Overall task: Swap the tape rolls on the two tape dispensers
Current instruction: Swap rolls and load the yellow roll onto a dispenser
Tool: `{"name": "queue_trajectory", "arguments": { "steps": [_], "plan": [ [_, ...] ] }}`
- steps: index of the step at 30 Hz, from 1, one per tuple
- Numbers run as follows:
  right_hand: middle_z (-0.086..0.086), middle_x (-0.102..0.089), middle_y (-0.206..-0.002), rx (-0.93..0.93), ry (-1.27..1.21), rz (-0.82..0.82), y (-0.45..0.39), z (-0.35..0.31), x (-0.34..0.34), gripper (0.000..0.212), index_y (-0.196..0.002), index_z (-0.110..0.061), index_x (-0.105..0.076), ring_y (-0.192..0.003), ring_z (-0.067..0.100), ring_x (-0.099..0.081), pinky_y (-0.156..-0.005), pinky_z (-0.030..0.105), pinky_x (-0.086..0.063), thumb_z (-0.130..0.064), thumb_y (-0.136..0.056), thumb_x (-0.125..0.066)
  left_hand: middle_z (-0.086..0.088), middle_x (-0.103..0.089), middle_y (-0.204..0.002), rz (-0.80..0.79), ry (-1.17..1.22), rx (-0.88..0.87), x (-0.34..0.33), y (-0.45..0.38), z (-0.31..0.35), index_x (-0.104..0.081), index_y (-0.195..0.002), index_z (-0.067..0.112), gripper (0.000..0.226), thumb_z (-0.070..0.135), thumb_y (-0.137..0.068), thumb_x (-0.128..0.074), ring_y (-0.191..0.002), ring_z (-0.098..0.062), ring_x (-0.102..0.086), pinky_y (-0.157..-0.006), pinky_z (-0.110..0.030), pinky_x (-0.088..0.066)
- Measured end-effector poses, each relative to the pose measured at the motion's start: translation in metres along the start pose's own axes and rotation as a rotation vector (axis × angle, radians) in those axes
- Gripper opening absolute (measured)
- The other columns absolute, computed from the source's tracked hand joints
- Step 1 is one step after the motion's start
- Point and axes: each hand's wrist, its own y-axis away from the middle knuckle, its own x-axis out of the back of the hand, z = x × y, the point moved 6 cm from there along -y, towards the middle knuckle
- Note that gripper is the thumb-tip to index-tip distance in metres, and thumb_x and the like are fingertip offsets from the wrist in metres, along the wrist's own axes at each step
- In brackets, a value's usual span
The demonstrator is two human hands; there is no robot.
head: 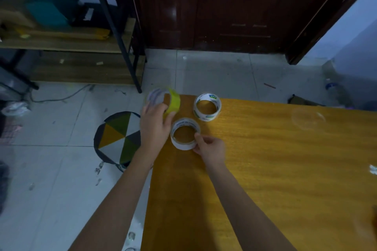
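Three tape rolls are at the far left corner of the yellow wooden table [265, 169]. My left hand [155, 126] grips a yellow-green roll [173, 101], tilted up on its edge at the table's corner. My right hand [210, 147] pinches the rim of a white-cored clear roll [185, 134] that lies flat on the table. A second white-cored roll [207, 107] with a printed label lies flat just behind it, untouched. No tape dispenser shows in this view.
A round stool [118, 138] with a triangle-patterned seat stands on the tiled floor left of the table. A metal-framed shelf [67, 45] is at the back left, a dark wooden door [234, 6] behind. A faint clear round object [308, 118] lies at the table's right.
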Motion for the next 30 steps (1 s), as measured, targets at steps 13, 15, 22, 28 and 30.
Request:
{"name": "queue_trajectory", "arguments": {
  "steps": [13, 15, 22, 28, 30],
  "plan": [
    [0.010, -0.038, -0.149, 1.101, 1.295, -0.121, 0.079, 0.006, -0.026, 0.057, -0.139, -0.007, -0.041, -0.139, 0.024, -0.033, -0.112, 0.047, -0.029, -0.033, -0.088, -0.034, 0.013, -0.049, -0.073, -0.189, 0.183, 0.181, 0.025, 0.126, -0.003, -0.044, -0.075, 0.032, 0.026, 0.026, -0.082, -0.068, -0.073, -0.014, -0.052, -0.061, -0.016, -0.035],
    [0.009, -0.036, -0.150, 1.019, 1.331, -0.150, 0.074, 0.019, -0.025, 0.058, -0.141, -0.008, -0.038, -0.139, 0.023, -0.031, -0.112, 0.046, -0.030, -0.034, -0.089, -0.034, 0.008, -0.059, -0.079, -0.210, 0.162, 0.224, 0.023, 0.145, -0.003, -0.057, -0.078, 0.026, 0.014, 0.025, -0.080, -0.071, -0.078, -0.013, -0.055, -0.065, -0.017, -0.039],
    [0.008, 0.013, -0.154, 0.891, 1.392, -0.251, 0.054, 0.021, -0.051, 0.073, -0.143, -0.008, 0.010, -0.142, 0.025, 0.013, -0.116, 0.045, 0.005, -0.041, -0.095, -0.034, 0.004, -0.069, -0.089, -0.217, 0.079, 0.120, 0.024, 0.170, 0.010, -0.061, -0.090, 0.028, 0.019, 0.027, -0.074, -0.071, -0.093, -0.008, -0.052, -0.075, -0.015, -0.043],
    [0.005, 0.026, -0.151, 0.867, 1.384, -0.249, 0.032, 0.000, -0.073, 0.069, -0.139, -0.007, 0.024, -0.138, 0.023, 0.026, -0.112, 0.039, 0.016, -0.036, -0.099, -0.025, 0.006, -0.069, -0.075, -0.235, 0.015, -0.126, 0.029, 0.160, 0.027, -0.063, -0.076, 0.022, 0.021, 0.036, -0.084, -0.050, -0.088, -0.007, -0.047, -0.089, -0.019, -0.037],
    [0.008, 0.018, -0.156, 0.871, 1.376, -0.243, 0.025, -0.004, -0.077, 0.067, -0.143, -0.006, 0.018, -0.143, 0.024, 0.018, -0.112, 0.038, 0.014, -0.034, -0.100, -0.025, 0.006, -0.069, -0.071, -0.212, 0.007, -0.141, 0.031, 0.154, 0.028, -0.063, -0.073, 0.020, 0.032, 0.040, -0.090, -0.044, -0.087, -0.008, -0.047, -0.091, -0.022, -0.036]
  ]
}}
